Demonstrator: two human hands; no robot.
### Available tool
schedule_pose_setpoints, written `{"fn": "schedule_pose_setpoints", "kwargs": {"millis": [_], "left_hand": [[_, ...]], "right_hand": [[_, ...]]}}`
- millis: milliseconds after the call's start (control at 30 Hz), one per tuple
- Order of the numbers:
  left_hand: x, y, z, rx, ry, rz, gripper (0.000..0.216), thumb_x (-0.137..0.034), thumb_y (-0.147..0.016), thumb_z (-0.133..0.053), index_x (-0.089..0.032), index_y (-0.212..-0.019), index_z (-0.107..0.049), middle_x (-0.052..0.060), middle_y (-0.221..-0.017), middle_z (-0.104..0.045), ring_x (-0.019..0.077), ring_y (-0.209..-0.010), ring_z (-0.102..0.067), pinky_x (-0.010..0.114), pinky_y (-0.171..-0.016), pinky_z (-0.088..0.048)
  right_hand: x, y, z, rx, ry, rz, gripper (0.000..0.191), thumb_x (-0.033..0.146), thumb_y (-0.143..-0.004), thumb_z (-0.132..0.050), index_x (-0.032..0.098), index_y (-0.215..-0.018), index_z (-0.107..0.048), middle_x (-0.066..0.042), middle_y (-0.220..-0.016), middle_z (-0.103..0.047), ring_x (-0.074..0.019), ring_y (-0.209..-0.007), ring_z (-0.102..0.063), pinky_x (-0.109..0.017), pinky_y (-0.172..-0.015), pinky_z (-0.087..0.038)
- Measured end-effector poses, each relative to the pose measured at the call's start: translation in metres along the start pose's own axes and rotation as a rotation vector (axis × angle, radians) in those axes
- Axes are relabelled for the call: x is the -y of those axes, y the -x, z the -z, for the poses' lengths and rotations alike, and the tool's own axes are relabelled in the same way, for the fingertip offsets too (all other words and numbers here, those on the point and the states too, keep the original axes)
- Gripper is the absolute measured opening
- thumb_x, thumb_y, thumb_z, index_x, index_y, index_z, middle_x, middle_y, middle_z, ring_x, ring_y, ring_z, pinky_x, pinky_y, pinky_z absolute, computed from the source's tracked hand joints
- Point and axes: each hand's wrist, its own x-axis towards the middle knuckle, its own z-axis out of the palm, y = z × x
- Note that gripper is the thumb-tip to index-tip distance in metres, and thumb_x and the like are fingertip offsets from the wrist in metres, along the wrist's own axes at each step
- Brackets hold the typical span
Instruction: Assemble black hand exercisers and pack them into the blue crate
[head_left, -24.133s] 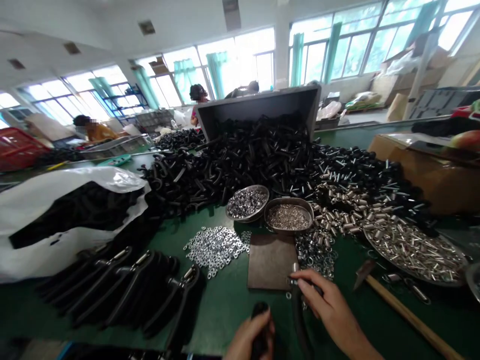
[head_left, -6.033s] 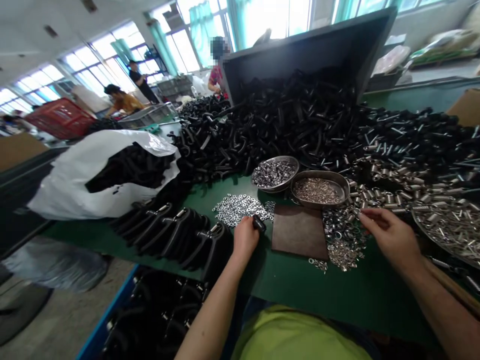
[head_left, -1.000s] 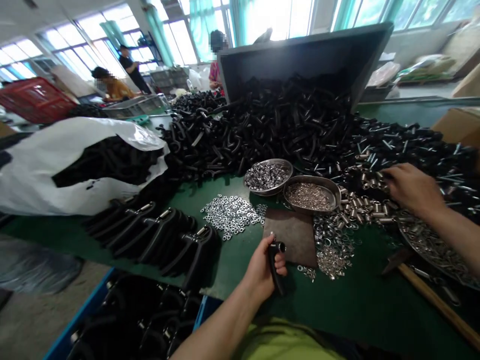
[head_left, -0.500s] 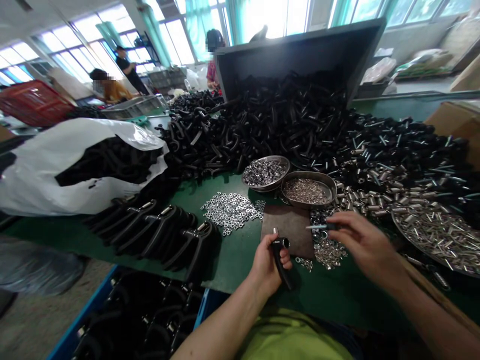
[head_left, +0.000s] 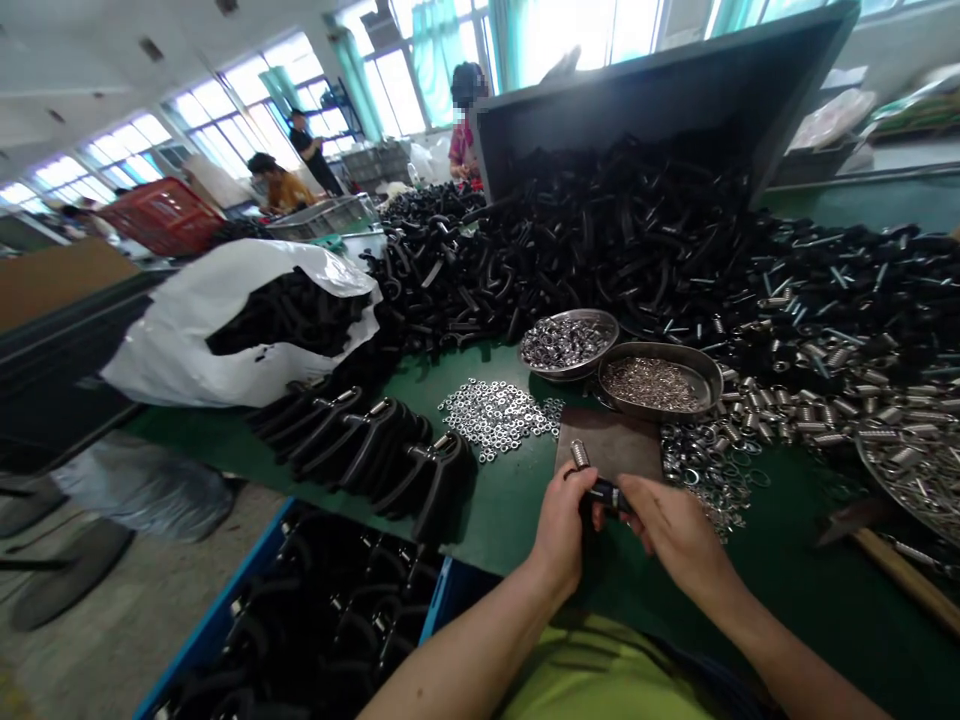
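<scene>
My left hand (head_left: 561,525) is closed around a black curved handle (head_left: 604,492), with a metal spring (head_left: 579,455) standing up from it beside my thumb. My right hand (head_left: 671,525) is closed at the handle's other end, its fingers wrapped around the black-headed screw it carried; the screw itself is mostly hidden by the fingers. Both hands are close together just in front of a brown metal plate (head_left: 615,440). Left of the plate lies a spread of small silver nuts or rings (head_left: 495,415). More small metal parts (head_left: 694,475) lie to its right.
Two metal bowls (head_left: 574,372) (head_left: 705,405) of small parts stand behind the plate. Black handles spill from a large grey bin (head_left: 667,90). Assembled handles (head_left: 439,480) are lined up at left, above a blue crate (head_left: 217,610). A hammer (head_left: 911,580) lies at right.
My right hand has moved left with the screw and met the handle. My left hand has turned the handle so its end faces right. The view has swung left.
</scene>
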Motion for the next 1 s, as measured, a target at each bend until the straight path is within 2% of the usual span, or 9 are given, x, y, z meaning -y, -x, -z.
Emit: {"fn": "schedule_pose_setpoints", "kwargs": {"millis": [67, 200, 367, 500, 633, 733, 833, 933, 1000], "left_hand": [[-0.002, -0.001, 0.003, -0.014, 0.024, 0.040, 0.024, -0.037, -0.074, -0.059, -0.016, -0.069, -0.050, -0.004, -0.052, -0.046, 0.0069, -0.046, -0.040, 0.020, -0.048, -0.029], [-0.004, -0.003, 0.008, -0.090, 0.085, 0.030, 0.025, -0.038, -0.074, -0.058, -0.017, -0.067, -0.047, -0.006, -0.050, -0.042, 0.0066, -0.045, -0.036, 0.020, -0.048, -0.029], [-0.005, 0.001, 0.012, -0.028, -0.070, -0.056, 0.021, -0.036, -0.079, -0.056, -0.017, -0.072, -0.050, -0.005, -0.054, -0.044, 0.0080, -0.049, -0.038, 0.021, -0.049, -0.030], [-0.006, 0.001, 0.012, -0.033, -0.069, -0.067, 0.023, -0.037, -0.079, -0.055, -0.017, -0.070, -0.048, -0.005, -0.057, -0.043, 0.0083, -0.051, -0.038, 0.021, -0.050, -0.031], [-0.009, 0.001, 0.012, 0.008, -0.149, -0.053, 0.021, -0.037, -0.080, -0.054, -0.017, -0.075, -0.051, -0.004, -0.059, -0.044, 0.0089, -0.052, -0.038, 0.021, -0.050, -0.030], [-0.013, 0.000, 0.013, 0.014, -0.210, -0.068, 0.019, -0.036, -0.080, -0.055, -0.017, -0.079, -0.054, -0.004, -0.062, -0.045, 0.0097, -0.054, -0.039, 0.021, -0.051, -0.031], [-0.014, 0.000, 0.013, -0.036, -0.343, -0.114, 0.020, -0.037, -0.079, -0.058, -0.019, -0.086, -0.054, -0.002, -0.070, -0.050, 0.0120, -0.062, -0.046, 0.022, -0.058, -0.036], [-0.012, 0.002, 0.010, -0.202, -0.520, -0.260, 0.031, -0.035, -0.072, -0.068, -0.021, -0.094, -0.051, 0.001, -0.085, -0.056, 0.0168, -0.081, -0.053, 0.025, -0.075, -0.039], [-0.010, 0.003, 0.009, -0.239, -0.612, -0.296, 0.047, -0.032, -0.060, -0.078, -0.022, -0.097, -0.051, 0.003, -0.093, -0.057, 0.0202, -0.090, -0.053, 0.027, -0.082, -0.037]], "right_hand": [[0.001, -0.001, -0.001, 0.069, -0.043, -0.013, 0.048, 0.054, -0.090, -0.029, 0.023, -0.069, -0.058, -0.004, -0.056, -0.059, -0.0192, -0.049, -0.056, -0.032, -0.047, -0.043], [0.005, 0.003, -0.005, -0.132, -0.028, 0.290, 0.027, 0.043, -0.085, -0.049, 0.025, -0.102, -0.057, -0.009, -0.098, -0.065, -0.0247, -0.092, -0.061, -0.039, -0.079, -0.048], [0.009, 0.003, -0.007, 0.098, -0.214, -0.054, 0.037, 0.047, -0.092, -0.030, 0.022, -0.110, -0.050, 0.005, -0.046, -0.048, -0.0157, -0.037, -0.047, -0.029, -0.041, -0.041], [0.010, 0.004, -0.005, -0.044, -0.094, 0.179, 0.032, 0.042, -0.085, -0.049, 0.024, -0.111, -0.053, -0.007, -0.092, -0.065, -0.0225, -0.086, -0.062, -0.036, -0.073, -0.049], [0.010, 0.004, -0.003, 0.089, -0.184, -0.011, 0.033, 0.043, -0.091, -0.036, 0.024, -0.111, -0.052, -0.001, -0.068, -0.062, -0.0200, -0.066, -0.061, -0.033, -0.060, -0.048], [0.013, 0.005, -0.004, 0.036, -0.210, 0.056, 0.030, 0.041, -0.083, -0.054, 0.026, -0.108, -0.056, -0.004, -0.089, -0.064, -0.0209, -0.083, -0.061, -0.034, -0.072, -0.048], [0.016, 0.004, -0.012, 0.053, -0.565, -0.071, 0.026, 0.043, -0.081, -0.056, 0.025, -0.100, -0.055, -0.002, -0.081, -0.061, -0.0164, -0.067, -0.058, -0.029, -0.057, -0.048], [0.015, 0.004, -0.027, 0.052, -1.038, -0.352, 0.034, 0.052, -0.079, -0.055, 0.024, -0.097, -0.047, 0.005, -0.059, -0.050, -0.0103, -0.044, -0.045, -0.021, -0.037, -0.035], [0.011, 0.004, -0.034, 0.029, -1.147, -0.459, 0.038, 0.056, -0.078, -0.055, 0.024, -0.096, -0.045, 0.009, -0.051, -0.044, -0.0084, -0.036, -0.037, -0.018, -0.032, -0.026]]}}
